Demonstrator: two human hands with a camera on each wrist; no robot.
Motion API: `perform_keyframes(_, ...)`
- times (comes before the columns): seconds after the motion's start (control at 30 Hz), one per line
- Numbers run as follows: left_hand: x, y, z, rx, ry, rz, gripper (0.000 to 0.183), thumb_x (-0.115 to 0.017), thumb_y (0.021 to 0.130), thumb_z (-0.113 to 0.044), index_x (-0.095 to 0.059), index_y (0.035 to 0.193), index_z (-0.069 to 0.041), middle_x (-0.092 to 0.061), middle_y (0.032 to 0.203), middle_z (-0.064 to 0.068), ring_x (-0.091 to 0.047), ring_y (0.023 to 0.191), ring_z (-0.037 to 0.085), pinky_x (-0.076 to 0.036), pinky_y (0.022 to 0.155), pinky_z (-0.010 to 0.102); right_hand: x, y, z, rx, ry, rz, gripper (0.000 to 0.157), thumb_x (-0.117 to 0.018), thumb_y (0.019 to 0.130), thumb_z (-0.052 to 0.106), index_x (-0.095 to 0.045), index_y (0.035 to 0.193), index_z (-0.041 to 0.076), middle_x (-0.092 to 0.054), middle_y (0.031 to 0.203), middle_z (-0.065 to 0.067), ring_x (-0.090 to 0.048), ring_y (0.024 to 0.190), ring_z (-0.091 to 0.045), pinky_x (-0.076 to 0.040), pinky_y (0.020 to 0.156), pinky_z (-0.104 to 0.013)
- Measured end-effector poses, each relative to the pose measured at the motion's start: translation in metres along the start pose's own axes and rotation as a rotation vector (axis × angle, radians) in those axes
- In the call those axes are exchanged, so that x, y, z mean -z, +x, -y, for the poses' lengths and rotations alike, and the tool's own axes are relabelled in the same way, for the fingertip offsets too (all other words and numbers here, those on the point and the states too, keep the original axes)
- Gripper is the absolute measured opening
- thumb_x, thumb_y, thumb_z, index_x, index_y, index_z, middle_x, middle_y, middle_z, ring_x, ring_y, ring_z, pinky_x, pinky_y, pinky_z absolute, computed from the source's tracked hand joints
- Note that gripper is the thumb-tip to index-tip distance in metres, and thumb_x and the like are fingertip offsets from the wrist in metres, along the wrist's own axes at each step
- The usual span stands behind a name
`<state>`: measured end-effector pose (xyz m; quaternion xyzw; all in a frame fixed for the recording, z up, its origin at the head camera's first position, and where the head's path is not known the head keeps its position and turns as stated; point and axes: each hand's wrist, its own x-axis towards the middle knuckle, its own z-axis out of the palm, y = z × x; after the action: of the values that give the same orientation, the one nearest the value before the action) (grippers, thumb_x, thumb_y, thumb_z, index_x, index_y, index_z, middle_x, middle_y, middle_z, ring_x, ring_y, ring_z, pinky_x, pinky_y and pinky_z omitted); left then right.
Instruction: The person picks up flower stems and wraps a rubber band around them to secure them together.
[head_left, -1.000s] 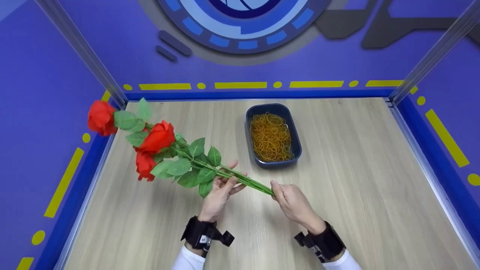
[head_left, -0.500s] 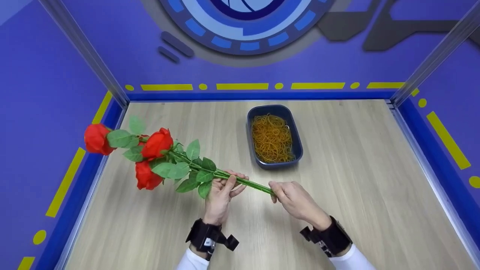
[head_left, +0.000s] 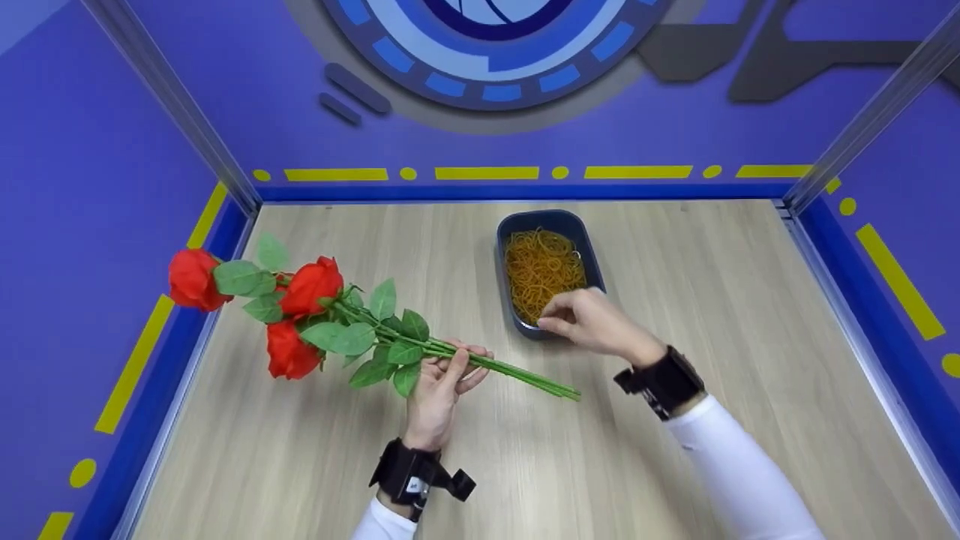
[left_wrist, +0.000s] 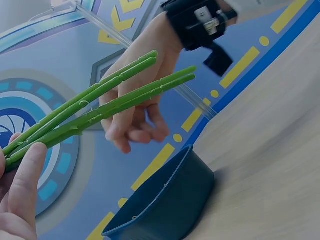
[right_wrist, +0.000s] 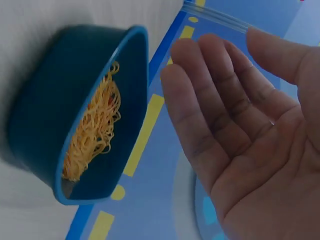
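Observation:
My left hand (head_left: pixel 435 397) grips a bunch of red artificial roses (head_left: pixel 311 286) by the green stems, a little below the leaves. The blooms point to the left and the bare stem ends (left_wrist: pixel 145 90) stick out to the right of the hand. Over the near edge of a dark blue container (head_left: pixel 504 259) hovers my right hand (head_left: pixel 592 322). In the right wrist view its palm (right_wrist: pixel 270 165) shows bare, the fingers loosely bent and holding nothing. Tan rubber bands (head_left: pixel 541 270) lie heaped inside the container.
The wooden tabletop (head_left: pixel 720 315) carries the container near its back middle. Blue-purple printed panels (head_left: pixel 480 142) close off the back and both sides, with metal corner posts (head_left: pixel 862 112) between them.
My right hand has let go of the stem ends and moved up to the container of rubber bands. The roses dipped slightly at first, then stayed in my left hand.

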<state>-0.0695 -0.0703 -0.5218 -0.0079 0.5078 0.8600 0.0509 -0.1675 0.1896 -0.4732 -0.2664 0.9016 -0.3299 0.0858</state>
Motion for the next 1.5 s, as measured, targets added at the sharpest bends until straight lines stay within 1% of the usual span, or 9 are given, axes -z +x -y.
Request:
perform_keyframes(0.23,0.000,0.001,-0.001,0.007,0.014,-0.013,0.007,-0.059,0.109,-0.019,-0.062,0.103,-0.015,-0.080,0.104,-0.003,-0.078,0.108,0.014,-0.065,0.100,0.033,0.006,0.039,-0.012,-0.029,-0.105,0.104,0.011,-0.077,0.098,0.020,-0.081,0.101,0.010,-0.081,0.092,-0.006,-0.064,0.069,-0.009,-0.055,0.065,-0.027)
perform_keyframes(0.4,0.000,0.000,-0.002,-0.008,0.015,-0.002,0.008,-0.058,0.109,-0.019,-0.062,0.102,-0.016,-0.079,0.104,-0.004,-0.078,0.109,0.014,-0.065,0.100,0.033,0.000,0.060,-0.024,-0.053,-0.182,0.169,0.011,-0.080,0.095,0.018,-0.082,0.100,0.008,-0.082,0.097,-0.009,-0.074,0.082,-0.021,-0.065,0.078,-0.041)
perform_keyframes(0.67,-0.001,-0.001,-0.003,-0.007,0.020,-0.018,0.007,-0.060,0.108,-0.019,-0.060,0.104,-0.013,-0.080,0.103,-0.004,-0.078,0.107,0.014,-0.065,0.099,0.032,-0.011,0.080,-0.034,-0.116,-0.261,0.285,0.013,-0.081,0.094,0.016,-0.082,0.102,0.007,-0.082,0.104,-0.012,-0.077,0.099,-0.032,-0.066,0.091,-0.048)
perform_keyframes(0.73,-0.001,-0.001,-0.002,-0.004,0.017,-0.020,0.007,-0.059,0.109,-0.018,-0.060,0.104,-0.013,-0.080,0.103,-0.004,-0.078,0.107,0.013,-0.065,0.099,0.032,-0.014,0.083,-0.035,-0.138,-0.282,0.299,0.012,-0.082,0.093,0.017,-0.083,0.100,0.006,-0.082,0.102,-0.012,-0.077,0.094,-0.030,-0.067,0.088,-0.046)
perform_keyframes(0.83,0.000,-0.001,-0.002,-0.003,0.017,-0.019,0.007,-0.059,0.109,-0.018,-0.061,0.104,-0.014,-0.080,0.103,-0.004,-0.078,0.107,0.013,-0.065,0.099,0.032,-0.018,0.087,-0.035,-0.162,-0.309,0.321,0.011,-0.083,0.092,0.017,-0.082,0.092,0.006,-0.081,0.091,-0.009,-0.072,0.077,-0.021,-0.064,0.072,-0.037)
perform_keyframes(1.0,0.000,-0.001,-0.002,-0.013,0.023,-0.013,0.007,-0.059,0.109,-0.019,-0.061,0.104,-0.014,-0.080,0.104,-0.004,-0.078,0.109,0.013,-0.065,0.100,0.032,-0.026,0.092,-0.033,-0.174,-0.381,0.363,0.016,-0.084,0.090,0.015,-0.074,0.082,0.004,-0.070,0.073,-0.005,-0.054,0.063,-0.015,-0.044,0.057,-0.028)
perform_keyframes(1.17,0.000,-0.002,-0.003,-0.021,0.017,-0.001,0.007,-0.059,0.109,-0.020,-0.062,0.104,-0.016,-0.080,0.105,-0.004,-0.078,0.109,0.013,-0.064,0.101,0.033,-0.031,0.091,-0.037,-0.164,-0.415,0.365,0.018,-0.082,0.090,0.012,-0.068,0.081,0.006,-0.066,0.073,-0.003,-0.055,0.066,-0.016,-0.045,0.059,-0.028)
perform_keyframes(1.3,0.000,-0.002,-0.004,-0.024,0.017,-0.005,0.007,-0.059,0.109,-0.020,-0.063,0.103,-0.017,-0.080,0.104,-0.005,-0.078,0.109,0.013,-0.064,0.101,0.033,-0.028,0.090,-0.041,-0.139,-0.370,0.339,0.012,-0.083,0.090,0.012,-0.077,0.082,0.006,-0.073,0.076,-0.004,-0.058,0.066,-0.014,-0.050,0.061,-0.028)
perform_keyframes(1.5,0.000,-0.002,-0.007,-0.028,0.020,-0.017,0.007,-0.060,0.108,-0.019,-0.063,0.105,-0.015,-0.080,0.104,-0.005,-0.078,0.109,0.013,-0.064,0.101,0.032,-0.012,0.084,-0.045,-0.101,-0.314,0.276,0.008,-0.082,0.092,0.016,-0.082,0.091,0.009,-0.081,0.090,-0.006,-0.073,0.081,-0.022,-0.065,0.077,-0.041)
